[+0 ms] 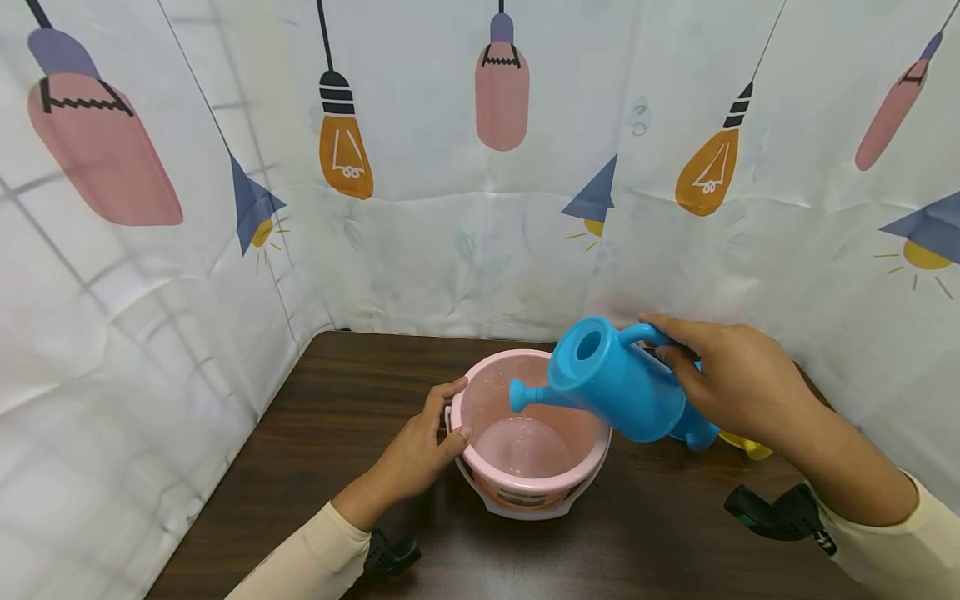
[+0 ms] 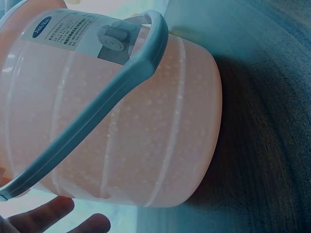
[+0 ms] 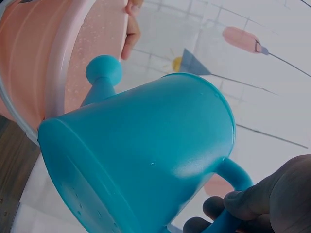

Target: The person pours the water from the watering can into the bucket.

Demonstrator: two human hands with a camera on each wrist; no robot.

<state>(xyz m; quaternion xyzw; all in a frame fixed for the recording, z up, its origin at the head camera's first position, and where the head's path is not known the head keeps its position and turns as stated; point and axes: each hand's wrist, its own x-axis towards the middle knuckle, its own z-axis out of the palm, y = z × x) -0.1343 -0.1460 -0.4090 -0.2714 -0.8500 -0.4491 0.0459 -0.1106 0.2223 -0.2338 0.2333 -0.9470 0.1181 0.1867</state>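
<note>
A pink bucket [image 1: 489,404] stands upright on the table, with droplets on its inner wall and a little water low inside. My left hand [image 1: 416,454] grips its left rim, thumb over the edge and fingers around the outside. In my right hand [image 1: 738,375] is the handle of a blue watering can [image 1: 626,396]. The can is tilted, its spout [image 1: 536,395] pointing left over the bucket's opening, and a thin trickle shows below it. The right wrist view shows droplets on the can's base [image 3: 85,187]. In the left wrist view the bucket's grey bail handle [image 2: 104,104] hangs down.
Behind the watering can and right hand, a second blue object [image 1: 696,432] and a yellow one [image 1: 747,445] sit partly hidden on the dark wooden table [image 1: 360,392]. A white curtain printed with lamps [image 1: 450,250] hangs along the back and sides.
</note>
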